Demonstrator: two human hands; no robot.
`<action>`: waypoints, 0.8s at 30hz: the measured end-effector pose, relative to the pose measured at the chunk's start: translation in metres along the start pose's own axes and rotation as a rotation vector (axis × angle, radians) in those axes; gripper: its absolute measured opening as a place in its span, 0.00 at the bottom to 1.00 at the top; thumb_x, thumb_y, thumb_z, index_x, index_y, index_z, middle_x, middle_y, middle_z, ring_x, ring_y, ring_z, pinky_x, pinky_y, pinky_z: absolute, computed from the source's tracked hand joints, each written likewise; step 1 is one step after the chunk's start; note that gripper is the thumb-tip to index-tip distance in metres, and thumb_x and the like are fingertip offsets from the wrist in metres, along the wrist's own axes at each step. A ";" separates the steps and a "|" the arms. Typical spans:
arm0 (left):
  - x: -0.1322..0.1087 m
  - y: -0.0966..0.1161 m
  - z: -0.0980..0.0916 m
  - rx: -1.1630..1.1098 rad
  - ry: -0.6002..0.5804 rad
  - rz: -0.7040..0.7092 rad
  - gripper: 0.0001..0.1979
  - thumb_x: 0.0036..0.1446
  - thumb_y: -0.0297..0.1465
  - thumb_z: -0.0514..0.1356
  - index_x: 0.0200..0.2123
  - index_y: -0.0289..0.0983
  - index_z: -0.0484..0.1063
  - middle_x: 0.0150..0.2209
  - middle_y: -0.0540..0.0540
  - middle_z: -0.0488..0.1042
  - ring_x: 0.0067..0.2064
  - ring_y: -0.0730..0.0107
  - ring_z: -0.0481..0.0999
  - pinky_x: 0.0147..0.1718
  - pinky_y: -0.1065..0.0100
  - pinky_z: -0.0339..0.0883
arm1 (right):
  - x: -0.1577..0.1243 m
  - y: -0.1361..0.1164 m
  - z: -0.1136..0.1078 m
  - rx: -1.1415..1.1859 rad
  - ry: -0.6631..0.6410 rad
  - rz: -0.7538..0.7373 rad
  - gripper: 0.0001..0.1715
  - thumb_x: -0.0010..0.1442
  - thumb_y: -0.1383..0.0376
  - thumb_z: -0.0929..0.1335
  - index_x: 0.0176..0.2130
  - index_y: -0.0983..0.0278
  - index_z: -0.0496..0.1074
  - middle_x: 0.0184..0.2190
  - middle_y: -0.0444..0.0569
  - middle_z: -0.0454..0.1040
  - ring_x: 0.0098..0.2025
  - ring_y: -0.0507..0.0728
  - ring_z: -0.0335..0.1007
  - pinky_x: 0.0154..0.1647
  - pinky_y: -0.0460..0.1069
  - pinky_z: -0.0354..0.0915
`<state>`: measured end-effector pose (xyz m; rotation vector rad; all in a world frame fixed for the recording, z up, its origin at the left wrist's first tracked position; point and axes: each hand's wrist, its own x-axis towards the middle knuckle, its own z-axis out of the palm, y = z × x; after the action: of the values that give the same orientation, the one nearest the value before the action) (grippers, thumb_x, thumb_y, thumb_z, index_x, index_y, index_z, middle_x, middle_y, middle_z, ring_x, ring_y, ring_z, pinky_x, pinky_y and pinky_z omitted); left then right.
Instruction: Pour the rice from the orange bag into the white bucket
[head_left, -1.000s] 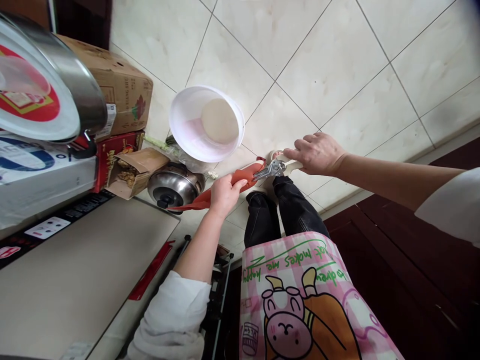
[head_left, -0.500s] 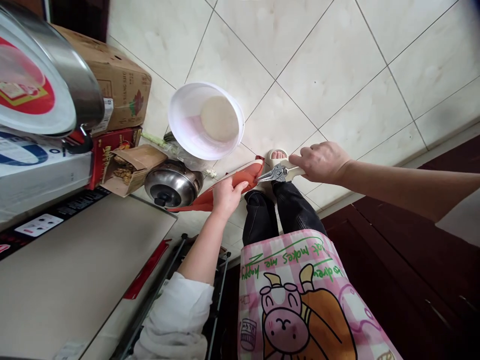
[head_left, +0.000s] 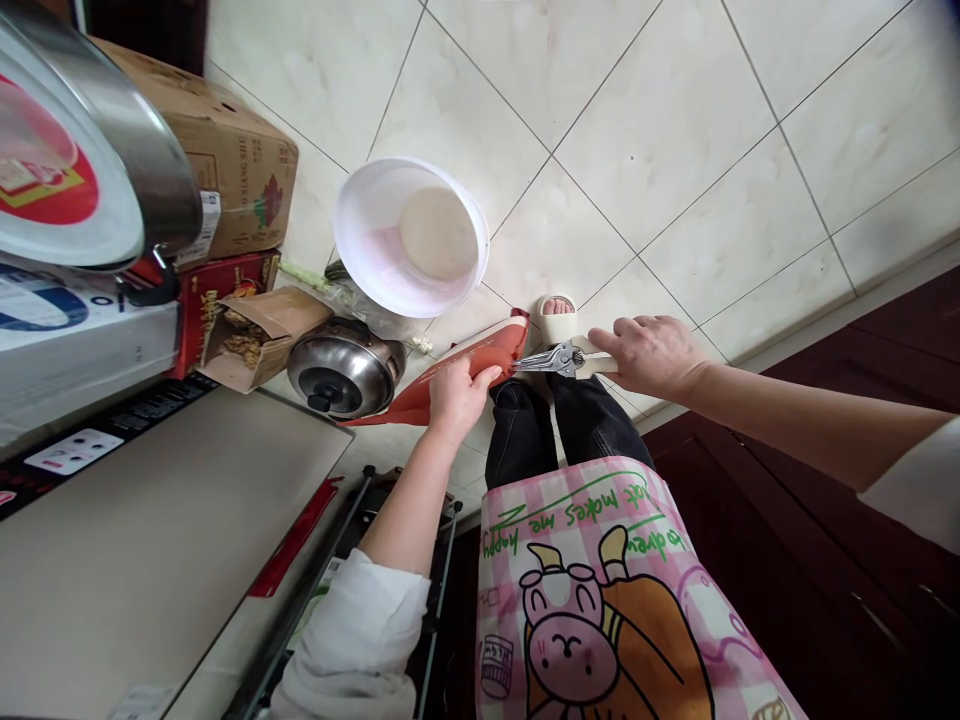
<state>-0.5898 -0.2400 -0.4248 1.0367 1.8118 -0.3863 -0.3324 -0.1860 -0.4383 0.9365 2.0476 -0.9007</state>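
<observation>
My left hand (head_left: 459, 397) grips a flat orange-red plastic packet (head_left: 480, 362) lying slanted across my lap, and its fingers hide the middle of it. My right hand (head_left: 651, 355) holds kitchen scissors (head_left: 559, 360) with cream handles and steel blades. The blade tips reach the packet's right end, and I cannot tell whether they are cutting it. The blades look almost closed. Below the hands are my dark jeans (head_left: 525, 435) and a pink checked apron (head_left: 592, 590).
On the tile floor sit a white plastic tub (head_left: 409, 237) and a steel pot lid (head_left: 345, 368). A cardboard box (head_left: 232, 170), a red box (head_left: 221, 310) and a large steel pot (head_left: 112, 150) stand at left. A beige counter (head_left: 165, 560) runs along the lower left.
The scissors have swung from a slant to nearly level, and my right hand sits lower in view. My left hand stays on the packet, which looks flatter.
</observation>
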 end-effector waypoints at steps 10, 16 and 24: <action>-0.015 -0.010 0.015 0.074 -0.046 0.018 0.14 0.59 0.39 0.58 0.41 0.38 0.77 0.40 0.40 0.81 0.47 0.51 0.78 0.46 0.61 0.68 | -0.009 -0.004 0.001 -0.027 -0.074 -0.036 0.21 0.60 0.54 0.63 0.52 0.56 0.67 0.39 0.54 0.75 0.36 0.61 0.70 0.31 0.50 0.51; -0.015 -0.011 0.014 0.083 -0.061 -0.006 0.17 0.59 0.41 0.58 0.43 0.36 0.77 0.40 0.38 0.81 0.45 0.50 0.79 0.44 0.60 0.69 | -0.019 -0.013 0.010 0.043 -0.111 0.034 0.24 0.60 0.56 0.62 0.54 0.58 0.66 0.39 0.55 0.74 0.37 0.62 0.70 0.31 0.50 0.52; -0.005 -0.003 -0.005 0.042 -0.043 0.049 0.17 0.58 0.39 0.60 0.45 0.35 0.78 0.42 0.38 0.81 0.45 0.51 0.79 0.46 0.59 0.68 | -0.018 -0.022 0.002 0.122 -0.136 -0.051 0.20 0.58 0.55 0.63 0.49 0.57 0.69 0.36 0.53 0.75 0.35 0.61 0.70 0.28 0.50 0.50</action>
<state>-0.5940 -0.2408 -0.4185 1.0925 1.7434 -0.4150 -0.3411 -0.2047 -0.4179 0.8659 1.9265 -1.0967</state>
